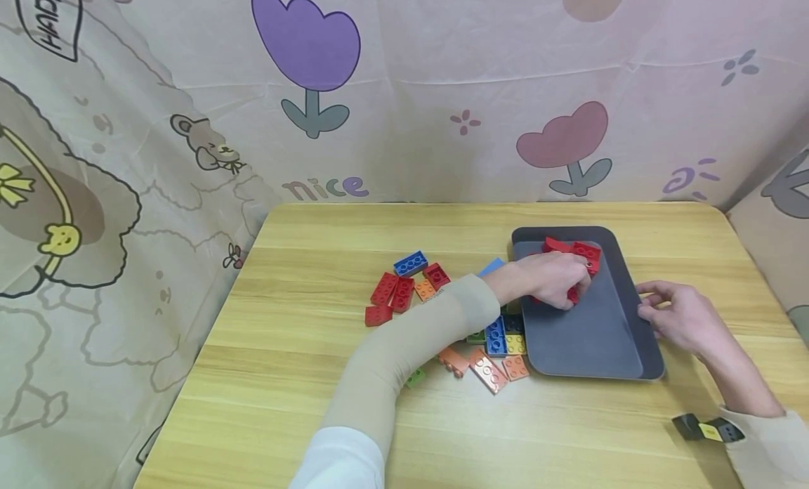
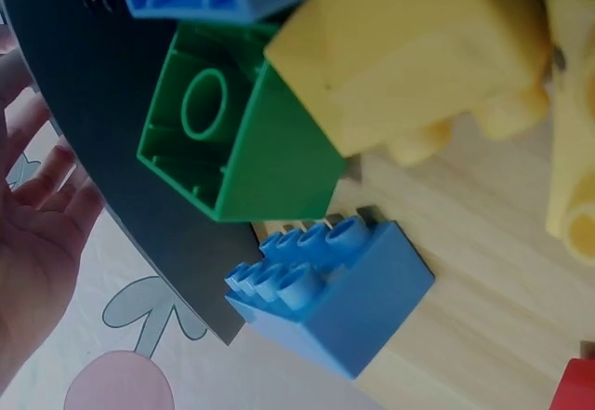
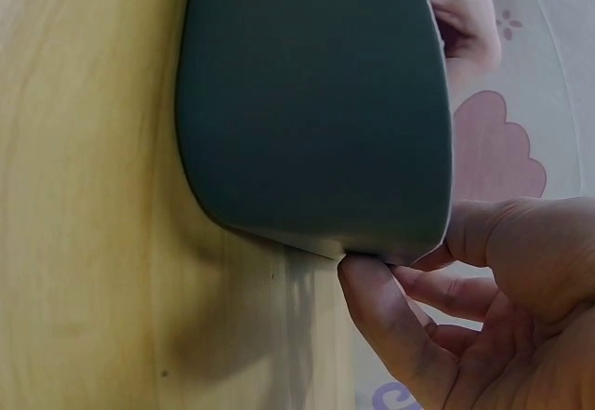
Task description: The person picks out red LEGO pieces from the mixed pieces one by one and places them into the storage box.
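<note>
A dark grey tray [image 1: 588,341] lies on the right half of the table, with red toy bricks [image 1: 586,250] in its far part. My left hand [image 1: 559,278] reaches down into it, fingers curled about a red brick [image 1: 572,295] that they partly cover. In the left wrist view the tray wall hides part of that hand [image 2: 37,224]. My right hand [image 1: 682,317] pinches the tray's right rim; in the right wrist view its thumb and fingers [image 3: 372,289] meet the edge. Beside the tray stand a green brick [image 2: 279,168], a light blue brick [image 2: 344,308] and a yellow brick [image 2: 418,47].
Left of the tray lie a dark blue brick [image 1: 411,263], several red bricks [image 1: 383,289], an orange brick [image 1: 515,367] and a small green brick [image 1: 415,377]. My left forearm covers part of this pile. A printed cloth [image 1: 417,88] hangs behind the wooden table [image 1: 284,348].
</note>
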A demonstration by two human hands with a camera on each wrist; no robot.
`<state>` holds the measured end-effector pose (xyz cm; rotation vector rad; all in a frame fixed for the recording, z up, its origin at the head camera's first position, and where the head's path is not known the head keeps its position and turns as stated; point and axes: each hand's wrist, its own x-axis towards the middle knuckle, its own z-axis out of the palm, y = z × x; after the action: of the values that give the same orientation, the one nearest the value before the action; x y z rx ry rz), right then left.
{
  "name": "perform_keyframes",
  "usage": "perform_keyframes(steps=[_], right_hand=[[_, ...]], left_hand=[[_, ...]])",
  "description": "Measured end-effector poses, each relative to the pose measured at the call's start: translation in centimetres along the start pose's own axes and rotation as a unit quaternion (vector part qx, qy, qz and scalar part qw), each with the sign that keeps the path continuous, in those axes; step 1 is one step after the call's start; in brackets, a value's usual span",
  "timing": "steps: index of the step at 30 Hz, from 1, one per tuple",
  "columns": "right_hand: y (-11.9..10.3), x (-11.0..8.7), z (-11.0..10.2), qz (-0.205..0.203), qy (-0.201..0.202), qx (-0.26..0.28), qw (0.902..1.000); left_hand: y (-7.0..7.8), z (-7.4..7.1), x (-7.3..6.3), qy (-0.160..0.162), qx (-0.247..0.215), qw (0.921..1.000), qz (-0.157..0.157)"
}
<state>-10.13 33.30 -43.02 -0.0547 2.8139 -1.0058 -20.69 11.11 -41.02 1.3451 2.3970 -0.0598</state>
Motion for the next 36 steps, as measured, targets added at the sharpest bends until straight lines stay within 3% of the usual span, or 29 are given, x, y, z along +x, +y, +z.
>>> perform_keyframes(steps=[9,16,23,36], right_hand=[[0.1,0.1,-0.1,0.002,-0.001,0.002,1.0000],[0.1,0.1,0.0,0.002,0.001,0.004,1.0000],[0.0,0.1,-0.1,0.005,-0.002,0.004,1.0000],[0.0,0.1,-0.1,0.003,-0.001,-0.001,1.0000]], left_hand=[[-0.5,-1.1,-1.2,0.010,0.009,0.9999,-0.005],[-1.0,-2.4,-3.3,0.012,0.027,0.9995,0.001],[-2.7,-3.1,-6.2,0.034,0.033,0.9987,0.020],[-6.0,-3.8,-10.2,0.035,0.033,0.9988,0.003]])
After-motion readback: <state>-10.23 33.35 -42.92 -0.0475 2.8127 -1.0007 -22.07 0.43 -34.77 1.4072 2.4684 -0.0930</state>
